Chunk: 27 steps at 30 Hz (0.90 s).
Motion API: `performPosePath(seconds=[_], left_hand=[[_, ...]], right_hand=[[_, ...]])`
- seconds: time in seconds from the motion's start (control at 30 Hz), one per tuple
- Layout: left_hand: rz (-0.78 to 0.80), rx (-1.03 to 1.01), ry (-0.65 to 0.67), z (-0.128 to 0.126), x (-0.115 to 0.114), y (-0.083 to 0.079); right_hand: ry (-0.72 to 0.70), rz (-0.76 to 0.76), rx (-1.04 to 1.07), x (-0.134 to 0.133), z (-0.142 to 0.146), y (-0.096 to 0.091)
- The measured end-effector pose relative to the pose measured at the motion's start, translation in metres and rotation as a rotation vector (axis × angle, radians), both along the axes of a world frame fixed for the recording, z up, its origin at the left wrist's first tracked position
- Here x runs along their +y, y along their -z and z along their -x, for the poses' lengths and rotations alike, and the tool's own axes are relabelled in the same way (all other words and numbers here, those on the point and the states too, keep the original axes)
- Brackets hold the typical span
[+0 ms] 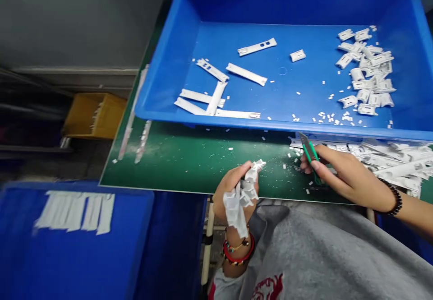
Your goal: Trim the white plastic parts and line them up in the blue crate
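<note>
My left hand [233,182] is closed around several white plastic parts [238,205], just past the front edge of the green table [189,160]. My right hand [341,173] grips a green utility knife [309,151], its blade pointing up and away toward the bin. The knife and the held parts are apart. To the right of the knife lies a heap of long white plastic strips [402,160], partly behind my right wrist. Small white offcuts are scattered on the table between my hands.
A large blue bin [264,124] spans the table's back; it holds long white pieces [246,74] at left and a pile of short white pieces [372,74] at right. Lower left, white strips [74,210] lie on a blue surface [84,264]. A yellow bin [81,115] stands beyond.
</note>
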<state>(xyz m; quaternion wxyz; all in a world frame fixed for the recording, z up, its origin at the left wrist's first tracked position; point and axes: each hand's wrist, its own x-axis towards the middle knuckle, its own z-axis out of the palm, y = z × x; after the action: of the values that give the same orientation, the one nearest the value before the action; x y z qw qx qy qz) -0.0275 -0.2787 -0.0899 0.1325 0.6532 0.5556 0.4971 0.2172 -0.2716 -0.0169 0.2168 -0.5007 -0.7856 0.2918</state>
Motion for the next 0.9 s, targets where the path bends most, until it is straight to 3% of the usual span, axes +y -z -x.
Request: performPosePath(seconds=[0.1, 0.23, 0.43, 0.63, 0.9], left_hand=[[-0.007, -0.011, 0.031, -0.001, 0.001, -0.002], [-0.002, -0.004, 0.034, -0.005, 0.0, -0.01], [-0.047, 0.038, -0.007, -0.003, -0.004, -0.006], [-0.217, 0.047, 0.004, -0.008, -0.001, -0.006], [-0.257, 0.094, 0.108, -0.012, 0.006, -0.01]], right_hand=[[0.078, 0.078, 0.04, -0.001, 0.009, 0.0], [0.157, -0.017, 0.019, -0.007, 0.023, 0.004], [0.042, -0.157, 0.034, -0.024, 0.04, 0.004], [-0.023, -0.268, 0.043, -0.028, 0.046, 0.006], [-0.038, -0.295, 0.011, -0.023, 0.039, 0.008]])
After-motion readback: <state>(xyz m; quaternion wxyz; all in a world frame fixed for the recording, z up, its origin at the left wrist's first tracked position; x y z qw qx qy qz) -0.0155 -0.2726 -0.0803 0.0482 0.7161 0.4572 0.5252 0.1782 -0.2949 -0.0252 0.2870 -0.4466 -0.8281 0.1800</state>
